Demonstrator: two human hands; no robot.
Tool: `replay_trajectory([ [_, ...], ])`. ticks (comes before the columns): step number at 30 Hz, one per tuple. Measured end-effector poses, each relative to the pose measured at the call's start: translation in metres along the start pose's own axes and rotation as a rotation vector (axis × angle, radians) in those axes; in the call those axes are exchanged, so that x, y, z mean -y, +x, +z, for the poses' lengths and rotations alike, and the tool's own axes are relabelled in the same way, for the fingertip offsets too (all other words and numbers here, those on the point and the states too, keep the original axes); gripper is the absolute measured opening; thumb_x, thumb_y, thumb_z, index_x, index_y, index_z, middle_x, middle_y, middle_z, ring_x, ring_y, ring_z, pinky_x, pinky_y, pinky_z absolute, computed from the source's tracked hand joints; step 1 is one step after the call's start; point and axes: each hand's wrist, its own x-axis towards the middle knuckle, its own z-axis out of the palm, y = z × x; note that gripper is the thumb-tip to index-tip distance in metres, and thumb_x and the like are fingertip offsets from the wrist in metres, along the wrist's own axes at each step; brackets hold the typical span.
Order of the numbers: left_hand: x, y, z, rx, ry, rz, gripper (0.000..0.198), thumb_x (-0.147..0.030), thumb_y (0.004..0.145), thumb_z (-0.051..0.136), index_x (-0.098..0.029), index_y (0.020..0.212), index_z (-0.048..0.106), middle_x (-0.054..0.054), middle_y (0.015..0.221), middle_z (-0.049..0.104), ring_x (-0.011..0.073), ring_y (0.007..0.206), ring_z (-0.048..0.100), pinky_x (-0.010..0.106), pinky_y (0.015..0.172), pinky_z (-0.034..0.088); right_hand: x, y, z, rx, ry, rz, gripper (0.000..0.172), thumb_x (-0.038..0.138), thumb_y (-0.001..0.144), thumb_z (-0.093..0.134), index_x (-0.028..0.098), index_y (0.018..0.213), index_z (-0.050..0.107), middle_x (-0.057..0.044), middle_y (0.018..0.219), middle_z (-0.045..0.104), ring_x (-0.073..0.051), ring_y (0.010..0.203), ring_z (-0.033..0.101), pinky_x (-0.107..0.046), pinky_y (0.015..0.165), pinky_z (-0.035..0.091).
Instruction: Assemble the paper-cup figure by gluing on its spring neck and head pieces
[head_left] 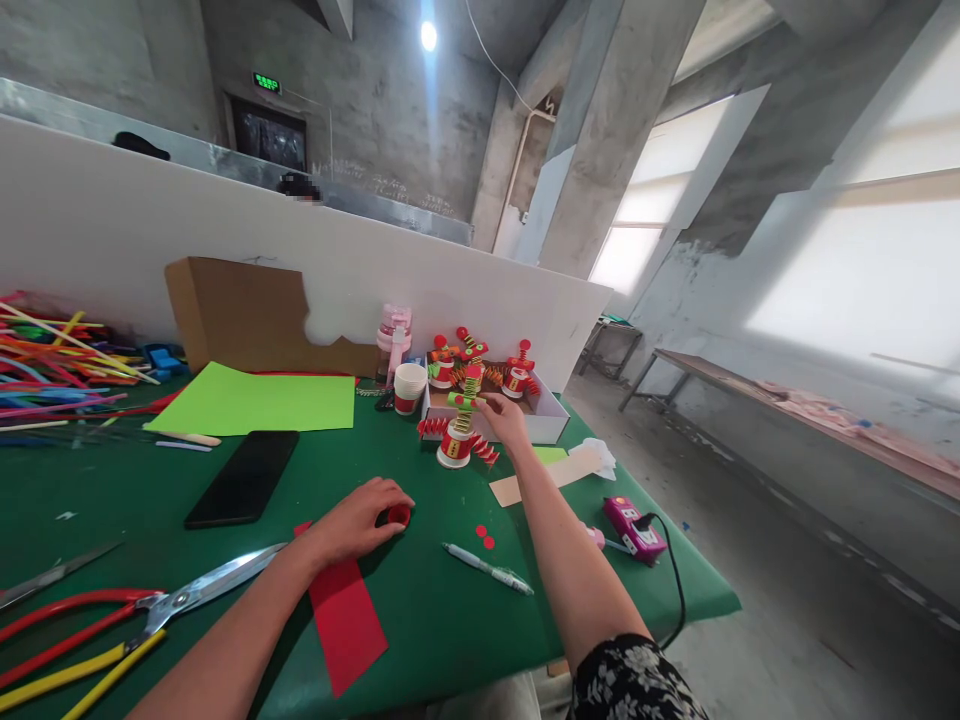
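My left hand (pixel 358 520) rests on the table with its fingers curled round a small red ring-shaped piece (pixel 399 514), its material unclear. Under that forearm lies a strip of red paper (pixel 349 625). My right hand (pixel 507 420) pinches the upper part of a paper-cup figure (pixel 454 445), by its green roll. This figure stands upright on a red and white cup, with folded red paper arms at its sides and a folded-strip neck. Two small red discs (pixel 484 537) and a pen (pixel 489 569) lie between my forearms.
Behind the figure, a white box (pixel 551 425) holds several similar figures. A paper cup (pixel 409 388) and pink bottle (pixel 393 340) stand nearby. Leftward are green paper (pixel 259 400), a phone (pixel 242 478) and large shears (pixel 180 600). A purple device (pixel 634 530) with a cord sits right.
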Motion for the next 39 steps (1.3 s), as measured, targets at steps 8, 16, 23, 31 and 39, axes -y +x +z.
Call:
replay_trajectory([
  [8, -0.001, 0.000, -0.001, 0.009, 0.012, -0.003, 0.028, -0.032, 0.088, 0.056, -0.021, 0.111, 0.069, 0.010, 0.108, 0.070, 0.0246, 0.102, 0.060, 0.038, 0.093, 0.047, 0.000, 0.001, -0.001, -0.020, 0.064, 0.020, 0.025, 0.031, 0.085, 0.068, 0.019, 0.106, 0.073, -0.007, 0.103, 0.078, -0.019, 0.094, 0.072, -0.033, 0.088, 0.056],
  [16, 0.002, 0.000, 0.002, -0.016, -0.017, -0.031, 0.035, -0.033, 0.084, 0.057, -0.021, 0.115, 0.066, 0.011, 0.112, 0.069, 0.0263, 0.106, 0.060, 0.040, 0.096, 0.047, 0.006, -0.008, -0.017, -0.175, 0.136, 0.032, 0.034, 0.040, 0.085, 0.064, 0.018, 0.110, 0.072, -0.010, 0.107, 0.077, -0.022, 0.096, 0.072, -0.035, 0.087, 0.057],
  [23, -0.005, 0.001, -0.002, -0.022, -0.003, -0.076, 0.025, -0.039, 0.079, 0.057, -0.020, 0.093, 0.066, 0.011, 0.100, 0.069, 0.0265, 0.094, 0.061, 0.040, 0.087, 0.050, 0.002, -0.097, -0.065, -0.414, 0.127, -0.065, 0.045, 0.053, 0.086, 0.056, 0.018, 0.109, 0.072, -0.013, 0.114, 0.074, -0.024, 0.097, 0.070, -0.038, 0.086, 0.058],
  [31, -0.019, -0.001, -0.012, -0.173, -0.058, -0.124, 0.029, -0.046, 0.078, 0.051, -0.024, 0.093, 0.063, 0.005, 0.095, 0.073, 0.0237, 0.085, 0.066, 0.035, 0.079, 0.051, -0.019, -0.244, -0.081, -0.445, 0.013, -0.007, 0.031, 0.044, 0.093, 0.054, 0.022, 0.097, 0.075, -0.010, 0.104, 0.077, -0.025, 0.098, 0.071, -0.039, 0.088, 0.058],
  [39, -0.079, -0.024, -0.011, -0.142, 0.028, -0.134, 0.029, -0.048, 0.080, 0.052, -0.024, 0.092, 0.065, 0.005, 0.097, 0.072, 0.0236, 0.086, 0.066, 0.033, 0.078, 0.050, -0.013, -0.307, -0.054, -0.291, 0.110, 0.028, 0.029, 0.035, 0.093, 0.052, 0.020, 0.094, 0.077, -0.010, 0.091, 0.078, -0.022, 0.084, 0.074, -0.031, 0.075, 0.060],
])
